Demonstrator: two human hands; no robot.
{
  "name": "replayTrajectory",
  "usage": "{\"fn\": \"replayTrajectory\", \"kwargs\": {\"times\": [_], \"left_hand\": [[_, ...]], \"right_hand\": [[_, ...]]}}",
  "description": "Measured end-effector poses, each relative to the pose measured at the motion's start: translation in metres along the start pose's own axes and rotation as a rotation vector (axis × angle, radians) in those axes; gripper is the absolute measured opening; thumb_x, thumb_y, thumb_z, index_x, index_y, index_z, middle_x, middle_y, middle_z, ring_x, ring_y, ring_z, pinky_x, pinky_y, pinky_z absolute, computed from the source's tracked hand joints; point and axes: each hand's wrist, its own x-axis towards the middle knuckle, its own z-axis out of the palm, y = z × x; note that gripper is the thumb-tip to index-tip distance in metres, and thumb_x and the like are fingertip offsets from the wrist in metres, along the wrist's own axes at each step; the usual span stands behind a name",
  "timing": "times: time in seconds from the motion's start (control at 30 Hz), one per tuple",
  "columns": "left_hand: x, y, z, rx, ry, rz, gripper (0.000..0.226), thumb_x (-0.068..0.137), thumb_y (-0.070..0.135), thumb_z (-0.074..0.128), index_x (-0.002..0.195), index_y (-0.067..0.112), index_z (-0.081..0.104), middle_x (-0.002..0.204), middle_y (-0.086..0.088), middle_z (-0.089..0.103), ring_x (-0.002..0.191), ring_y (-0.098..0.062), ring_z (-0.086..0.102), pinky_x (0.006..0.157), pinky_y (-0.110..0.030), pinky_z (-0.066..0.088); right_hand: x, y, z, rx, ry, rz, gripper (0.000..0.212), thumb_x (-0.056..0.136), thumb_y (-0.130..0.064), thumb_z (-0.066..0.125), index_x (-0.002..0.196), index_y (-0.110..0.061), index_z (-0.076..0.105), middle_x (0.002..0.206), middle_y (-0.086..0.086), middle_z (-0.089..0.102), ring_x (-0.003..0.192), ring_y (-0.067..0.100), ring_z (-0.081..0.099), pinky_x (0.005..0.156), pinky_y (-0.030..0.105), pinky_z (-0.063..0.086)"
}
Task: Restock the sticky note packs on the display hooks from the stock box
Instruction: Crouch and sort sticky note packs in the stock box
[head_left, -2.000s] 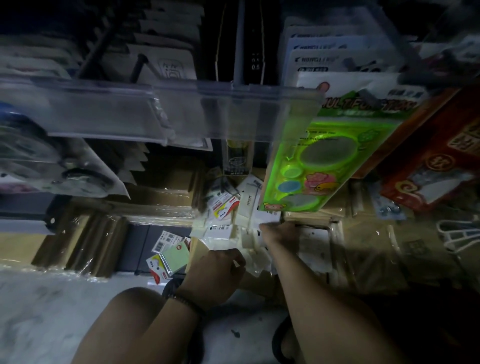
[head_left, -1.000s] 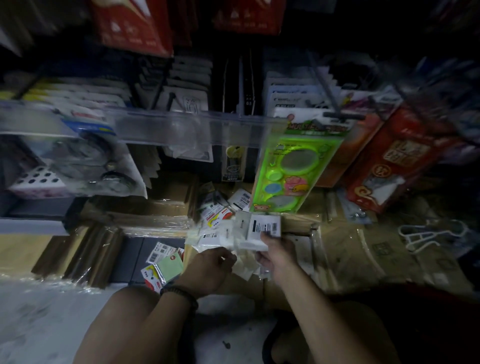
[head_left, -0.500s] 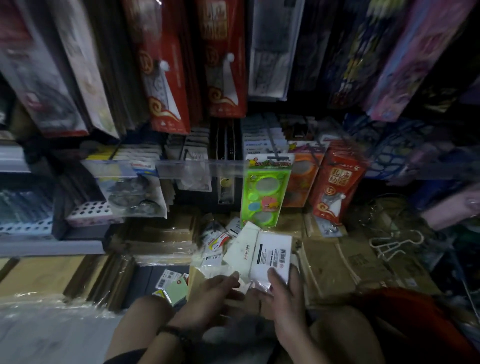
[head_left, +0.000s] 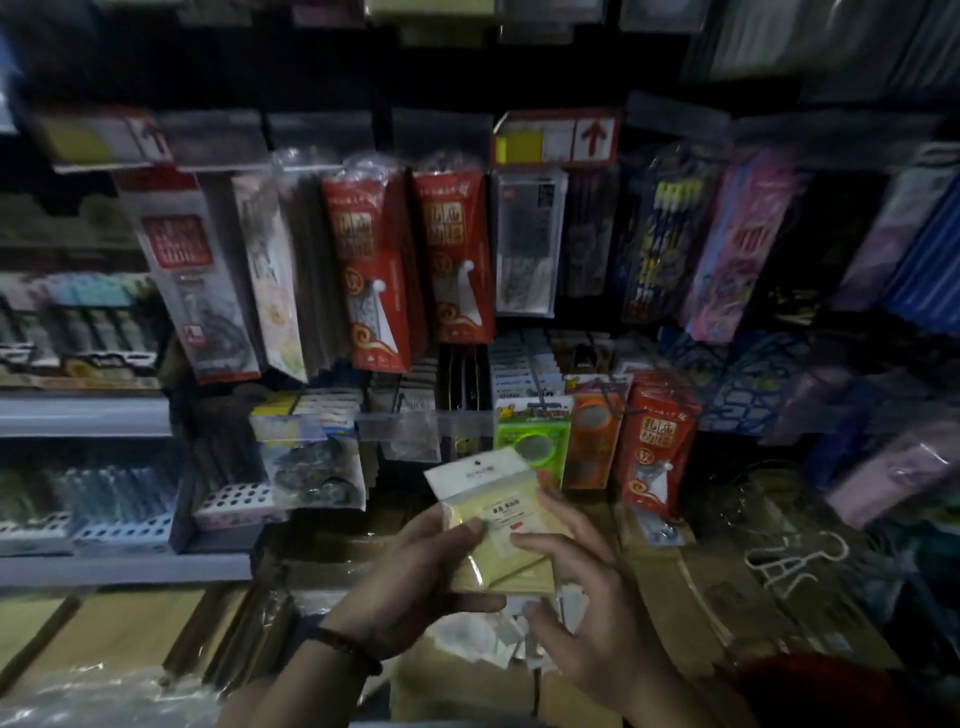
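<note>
my left hand (head_left: 415, 584) gripping yellow sticky note pack (head_left: 514, 569), thumb on front, my right hand (head_left: 587, 621) pinching its right side, stock box (head_left: 457, 686) below, red packs (head_left: 457, 260) hanging behind

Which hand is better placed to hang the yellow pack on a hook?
Probably left. The left hand has the firmer grip: thumb across the front of the pack, fingers beneath, leaving the punched top free. The right hand holds the right edge with spread fingers.
</note>
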Motion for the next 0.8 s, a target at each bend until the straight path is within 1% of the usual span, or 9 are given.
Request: {"fn": "replayTrajectory", "kwargs": {"times": [0.07, 0.13, 0.17, 0.3, 0.4, 0.47, 0.57, 0.73, 0.8], "left_hand": [[-0.008, 0.015, 0.012, 0.061, 0.041, 0.097, 0.037, 0.103, 0.012, 0.064, 0.140, 0.012, 0.059, 0.131, -0.017, 0.074, 0.117, -0.041, 0.072, 0.085, -0.052, 0.064], [-0.015, 0.031, 0.021, 0.101, 0.085, 0.188, 0.040, 0.100, 0.008, 0.069, 0.138, 0.010, 0.058, 0.128, -0.018, 0.075, 0.114, -0.042, 0.074, 0.085, -0.053, 0.064], [-0.019, 0.039, 0.025, 0.115, 0.100, 0.226, 0.041, 0.097, 0.007, 0.072, 0.136, 0.009, 0.058, 0.126, -0.020, 0.075, 0.113, -0.044, 0.074, 0.085, -0.056, 0.063], [-0.038, 0.081, 0.040, 0.101, 0.122, 0.340, 0.045, 0.091, 0.004, 0.078, 0.131, 0.008, 0.060, 0.122, -0.021, 0.076, 0.110, -0.044, 0.075, 0.093, -0.063, 0.060], [-0.048, 0.116, 0.045, 0.094, 0.180, 0.472, 0.046, 0.087, -0.004, 0.077, 0.129, 0.006, 0.061, 0.120, -0.021, 0.077, 0.111, -0.040, 0.076, 0.095, -0.057, 0.062], [-0.054, 0.142, 0.045, 0.136, 0.215, 0.551, 0.048, 0.084, -0.005, 0.079, 0.128, 0.007, 0.062, 0.120, -0.020, 0.078, 0.110, -0.038, 0.076, 0.093, -0.055, 0.063], [-0.069, 0.185, 0.046, 0.214, 0.199, 0.636, 0.049, 0.087, 0.008, 0.080, 0.132, 0.007, 0.061, 0.123, -0.017, 0.077, 0.114, -0.037, 0.075, 0.100, -0.061, 0.057], [-0.100, 0.255, 0.047, 0.379, 0.188, 0.780, 0.030, 0.098, 0.015, 0.067, 0.127, 0.009, 0.065, 0.120, -0.014, 0.078, 0.109, -0.031, 0.077, 0.086, -0.045, 0.066], [-0.111, 0.284, 0.050, 0.484, 0.211, 0.848, 0.028, 0.096, 0.015, 0.067, 0.124, 0.010, 0.066, 0.116, -0.010, 0.079, 0.107, -0.029, 0.078, 0.087, -0.046, 0.066]], "right_hand": [[0.009, -0.023, -0.011, -0.043, -0.003, 0.017, 0.036, 0.087, -0.049, 0.076, 0.122, -0.046, 0.070, 0.168, -0.029, 0.022, 0.153, -0.008, 0.025, 0.111, 0.023, 0.044], [0.022, -0.045, -0.018, -0.145, 0.022, 0.036, 0.042, 0.084, -0.075, 0.068, 0.122, -0.057, 0.061, 0.164, -0.042, 0.011, 0.148, -0.021, 0.014, 0.110, 0.006, 0.030], [0.031, -0.057, -0.020, -0.173, 0.030, 0.060, 0.049, 0.081, -0.080, 0.066, 0.125, -0.061, 0.057, 0.162, -0.045, 0.008, 0.147, -0.023, 0.011, 0.110, 0.005, 0.025], [0.066, -0.095, -0.028, -0.211, 0.102, 0.095, 0.079, 0.074, -0.073, 0.079, 0.145, -0.050, 0.052, 0.163, -0.026, 0.024, 0.152, -0.001, 0.023, 0.115, 0.018, 0.028], [0.093, -0.124, -0.029, -0.217, 0.159, 0.020, 0.094, 0.064, -0.078, 0.074, 0.149, -0.050, 0.045, 0.152, -0.024, 0.029, 0.140, 0.003, 0.036, 0.115, 0.027, 0.040], [0.113, -0.141, -0.028, -0.251, 0.212, -0.050, 0.094, 0.063, -0.077, 0.071, 0.149, -0.049, 0.043, 0.147, -0.024, 0.029, 0.134, 0.006, 0.042, 0.110, 0.034, 0.049], [0.145, -0.164, -0.036, -0.261, 0.278, -0.156, 0.091, 0.069, -0.071, 0.070, 0.151, -0.046, 0.041, 0.141, -0.024, 0.032, 0.128, 0.005, 0.048, 0.101, 0.033, 0.056], [0.194, -0.204, -0.055, -0.260, 0.387, -0.299, 0.089, 0.070, -0.066, 0.071, 0.153, -0.042, 0.048, 0.139, -0.017, 0.040, 0.125, 0.008, 0.054, 0.097, 0.034, 0.058], [0.214, -0.220, -0.060, -0.277, 0.455, -0.345, 0.088, 0.071, -0.064, 0.071, 0.153, -0.039, 0.050, 0.138, -0.013, 0.042, 0.123, 0.011, 0.055, 0.095, 0.036, 0.059]]}}
